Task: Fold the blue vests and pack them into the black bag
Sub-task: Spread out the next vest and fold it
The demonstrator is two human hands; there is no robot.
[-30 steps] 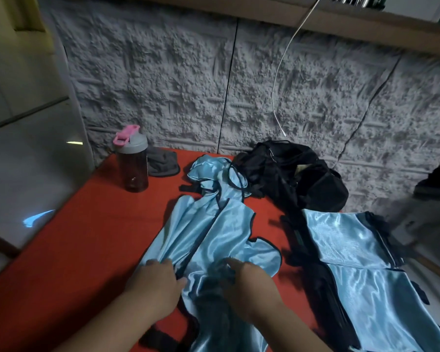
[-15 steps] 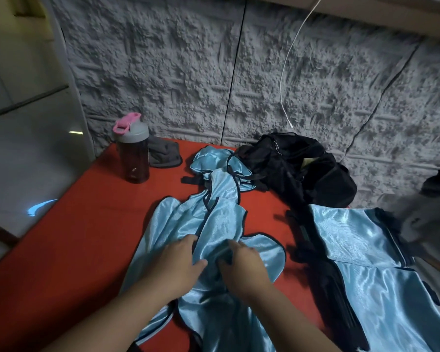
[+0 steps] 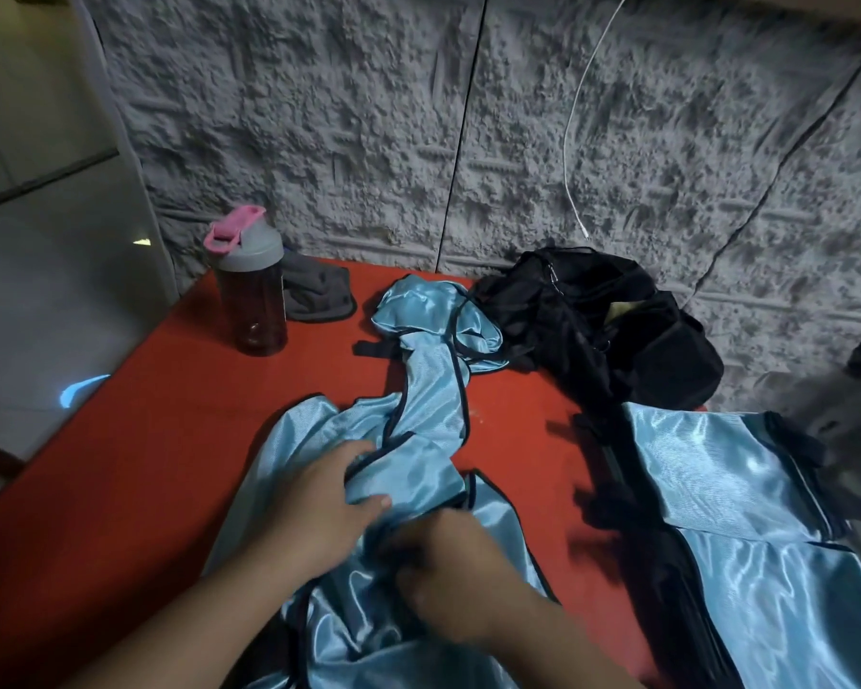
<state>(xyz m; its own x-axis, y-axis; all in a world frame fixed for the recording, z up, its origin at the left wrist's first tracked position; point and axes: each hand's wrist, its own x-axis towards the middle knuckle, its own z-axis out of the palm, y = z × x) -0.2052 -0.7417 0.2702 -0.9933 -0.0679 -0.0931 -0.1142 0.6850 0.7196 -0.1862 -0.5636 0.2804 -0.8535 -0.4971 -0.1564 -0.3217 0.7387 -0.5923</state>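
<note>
A shiny blue vest (image 3: 426, 405) with dark trim lies rumpled on the red table (image 3: 170, 415) in front of me. My left hand (image 3: 319, 499) grips a fold of it between thumb and fingers. Just to the right, my right hand (image 3: 448, 574) is blurred, its fingers curled into the same vest. A second blue vest (image 3: 433, 310) sits crumpled farther back. The black bag (image 3: 612, 325) lies open at the back right, against the wall. Folded blue vests (image 3: 717, 469) lie at the right on black fabric.
A dark bottle with a grey and pink lid (image 3: 252, 290) stands at the back left, next to a grey cloth (image 3: 319, 295). A white cable (image 3: 575, 156) hangs down the rough grey wall above the bag. The table's left edge drops to a tiled floor.
Both hands have moved along the vest: the left went forward and right onto a fold, the right drew back toward me. The vest has bunched up and its left side has spread out.
</note>
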